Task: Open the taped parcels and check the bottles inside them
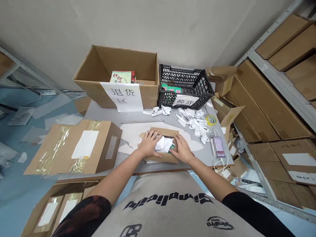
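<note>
Both bare forearms (118, 174) angled inward, left hand (149, 143) and right hand (182, 149) flat, fingers spread, palms down.

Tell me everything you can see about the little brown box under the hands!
It's a small box of brown cardboard, open at the top and sitting flat on a white sheet on the grey table. Crumpled white paper fills it, and a bit of something green shows beside the paper. A brown flap stands up along its far edge. The left hand presses on its left side, with the fingers at the top edge, and the right hand rests against its right side.
</note>
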A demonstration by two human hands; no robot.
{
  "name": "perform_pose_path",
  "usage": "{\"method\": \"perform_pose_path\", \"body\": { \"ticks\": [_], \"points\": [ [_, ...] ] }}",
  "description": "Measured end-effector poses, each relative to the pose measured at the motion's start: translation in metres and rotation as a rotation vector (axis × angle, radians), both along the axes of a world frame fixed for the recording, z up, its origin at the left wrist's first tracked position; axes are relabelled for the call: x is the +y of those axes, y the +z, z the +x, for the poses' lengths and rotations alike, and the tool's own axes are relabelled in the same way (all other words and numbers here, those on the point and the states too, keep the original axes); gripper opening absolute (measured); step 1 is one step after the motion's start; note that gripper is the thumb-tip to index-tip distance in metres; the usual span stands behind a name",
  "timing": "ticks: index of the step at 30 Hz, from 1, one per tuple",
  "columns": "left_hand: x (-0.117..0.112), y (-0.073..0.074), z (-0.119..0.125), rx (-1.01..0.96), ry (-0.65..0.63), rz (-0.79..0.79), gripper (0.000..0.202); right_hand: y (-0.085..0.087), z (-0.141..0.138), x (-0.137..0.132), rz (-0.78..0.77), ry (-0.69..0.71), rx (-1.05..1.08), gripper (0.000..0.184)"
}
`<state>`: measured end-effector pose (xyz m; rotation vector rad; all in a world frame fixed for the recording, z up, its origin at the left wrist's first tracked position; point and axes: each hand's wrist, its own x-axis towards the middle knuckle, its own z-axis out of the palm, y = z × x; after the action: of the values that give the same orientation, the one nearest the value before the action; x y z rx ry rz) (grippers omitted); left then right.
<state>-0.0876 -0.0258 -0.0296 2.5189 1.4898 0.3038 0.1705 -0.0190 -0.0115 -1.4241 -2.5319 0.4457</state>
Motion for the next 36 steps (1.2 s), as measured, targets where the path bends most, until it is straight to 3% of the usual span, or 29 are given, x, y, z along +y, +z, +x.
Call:
{"method": "perform_pose_path", "body": {
  "ticks": [4, 8, 11, 14, 18, 23, 27, 29, 36],
  "points": [
    [-0.004, -0.002, 0.004, -0.014, 0.034, 0.010, 0.130, -0.002, -0.002, -0.005, 0.020, -0.073, 0.042, 0.062],
    [-0.009, -0.004, 0.008, -0.013, 0.069, 0.001, 0.129, 0.005, 0.023, 0.004, 0.119, -0.122, 0.095, 0.051],
    [-0.012, -0.003, 0.010, -0.001, 0.091, -0.006, 0.129, 0.000, 0.049, 0.010, 0.182, -0.071, 0.032, 0.050],
    [-0.014, -0.002, 0.012, 0.010, 0.109, -0.018, 0.129, -0.018, 0.060, 0.011, 0.189, 0.034, -0.033, 0.053],
    [-0.013, -0.001, 0.013, 0.007, 0.132, -0.047, 0.130, -0.034, 0.057, 0.010, 0.121, 0.051, 0.046, 0.062],
    [-0.012, -0.004, 0.014, -0.024, 0.130, -0.054, 0.131, -0.011, 0.058, 0.015, -0.016, 0.167, 0.061, 0.068],
    [-0.012, -0.006, 0.012, -0.031, 0.115, -0.052, 0.130, 0.001, 0.047, 0.023, -0.054, 0.305, -0.024, 0.121],
    [-0.010, -0.006, 0.009, -0.034, 0.097, -0.056, 0.129, -0.004, 0.040, 0.027, -0.077, 0.371, -0.043, 0.135],
    [-0.003, -0.003, -0.010, -0.063, -0.061, -0.132, 0.133, -0.036, 0.034, 0.030, -0.053, 0.353, 0.003, 0.134]
  ]
}}
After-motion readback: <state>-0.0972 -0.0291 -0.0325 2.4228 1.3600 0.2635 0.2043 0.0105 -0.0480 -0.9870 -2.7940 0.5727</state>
